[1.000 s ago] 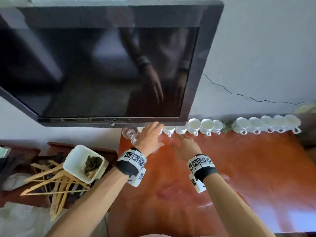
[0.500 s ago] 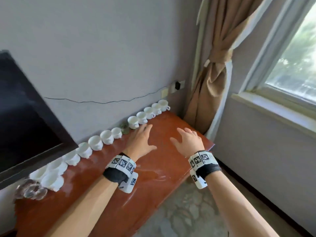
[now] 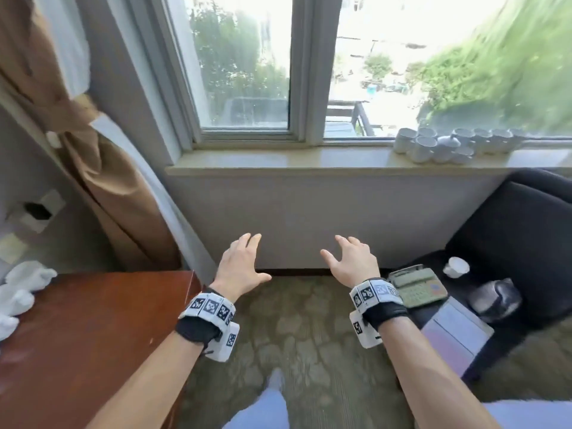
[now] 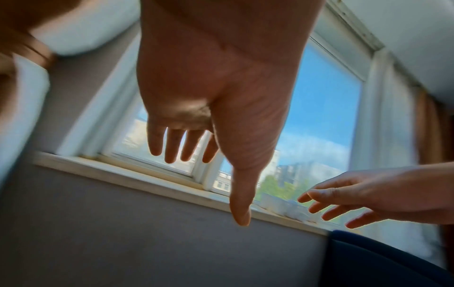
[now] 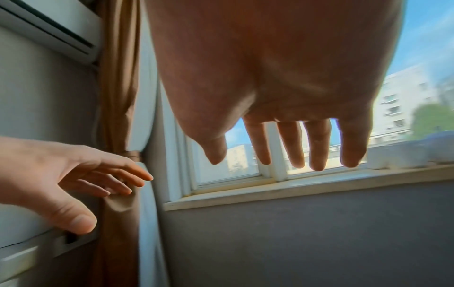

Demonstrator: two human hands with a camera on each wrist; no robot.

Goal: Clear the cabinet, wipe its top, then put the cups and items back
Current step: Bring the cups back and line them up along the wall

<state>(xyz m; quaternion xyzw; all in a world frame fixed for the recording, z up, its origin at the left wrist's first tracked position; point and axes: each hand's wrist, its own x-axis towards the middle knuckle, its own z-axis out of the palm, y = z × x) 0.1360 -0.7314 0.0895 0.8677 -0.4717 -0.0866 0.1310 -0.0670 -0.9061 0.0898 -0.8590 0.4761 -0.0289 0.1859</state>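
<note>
On the window sill (image 3: pixel 278 161) stand clustered white cups (image 3: pixel 448 145); both hands spread, holding nothing

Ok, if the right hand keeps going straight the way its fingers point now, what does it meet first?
Probably the grey wall under the windowsill. The right hand is open and holds nothing, fingers aimed forward at that wall; nothing shows between. The white cups sit higher and to its right. Depth is unclear.
</note>
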